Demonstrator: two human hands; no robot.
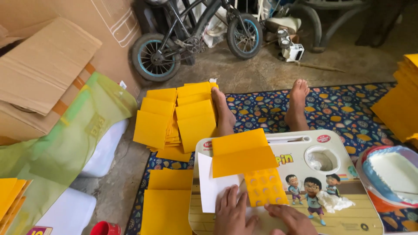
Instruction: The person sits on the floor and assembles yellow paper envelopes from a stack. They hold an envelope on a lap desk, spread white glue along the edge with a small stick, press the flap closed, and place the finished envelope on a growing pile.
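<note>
A folded yellow paper piece point(241, 154) lies on a small cartoon-printed lap table point(348, 217), with a white flap point(213, 185) sticking out at its left and a yellow strip with round dimples point(264, 187) below it. My left hand point(233, 213) presses flat on the white flap, fingers spread. My right hand point(289, 217) rests flat on the table just under the dimpled strip, fingertips touching its lower edge. Neither hand grips anything.
Several yellow sheets point(174, 119) lie stacked by my left foot point(223, 111), more point(167, 202) lie left of the table and a pile point(398, 104) stands at right. A bowl of white paste point(389, 176) sits right. Crumpled tissue point(333, 201), cardboard boxes point(43, 74), a small bicycle point(196, 37).
</note>
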